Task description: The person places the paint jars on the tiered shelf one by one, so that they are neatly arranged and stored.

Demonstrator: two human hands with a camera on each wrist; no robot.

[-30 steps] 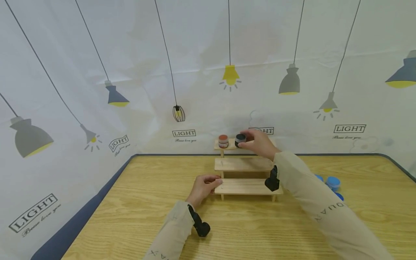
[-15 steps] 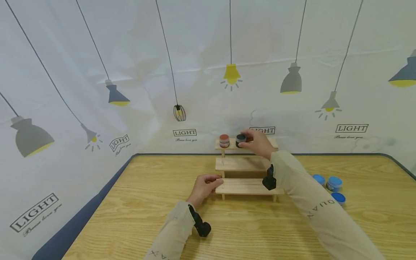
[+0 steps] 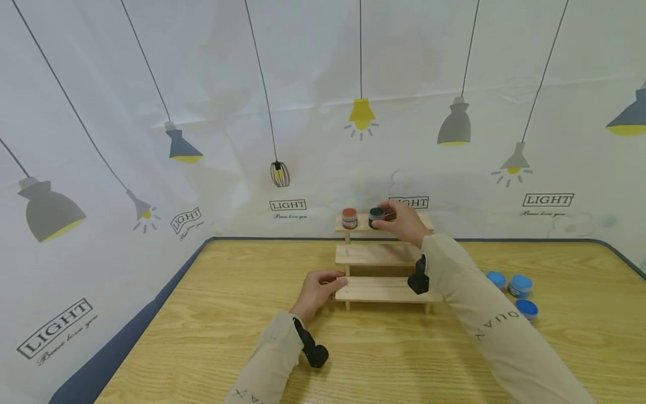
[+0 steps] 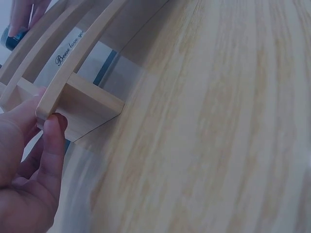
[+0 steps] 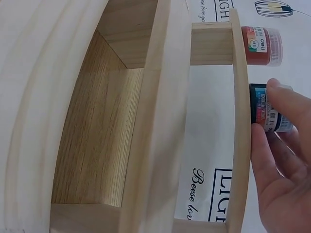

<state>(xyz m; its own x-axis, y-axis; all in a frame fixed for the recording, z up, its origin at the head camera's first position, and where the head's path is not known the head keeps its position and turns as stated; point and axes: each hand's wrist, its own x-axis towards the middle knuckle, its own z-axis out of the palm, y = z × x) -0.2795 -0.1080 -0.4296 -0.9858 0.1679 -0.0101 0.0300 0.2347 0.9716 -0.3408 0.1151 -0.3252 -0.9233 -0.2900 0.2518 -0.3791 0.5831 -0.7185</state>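
Observation:
A three-tier wooden stand (image 3: 386, 254) rises at the back of the table. My left hand (image 3: 317, 292) pinches the left end of its lowest shelf, thumb on top and fingers beneath, as the left wrist view shows. On the top shelf my right hand (image 3: 405, 223) holds a dark paint jar (image 5: 266, 108) between thumb and fingers; its base meets the shelf. Beside it, to the left, stands a red-orange paint jar (image 3: 349, 218) with a clear lid, upright and apart from the dark one.
Several blue-lidded jars (image 3: 520, 285) stand on the wooden table (image 3: 212, 336) to the right of the stand, near my right sleeve (image 3: 479, 292). Behind the table hangs a pale cloth (image 3: 323, 134) printed with lamps.
The right forearm has shifted slightly left, uncovering more of the blue jars. The right hand stays at the dark jar, and the left hand keeps its hold on the stand.

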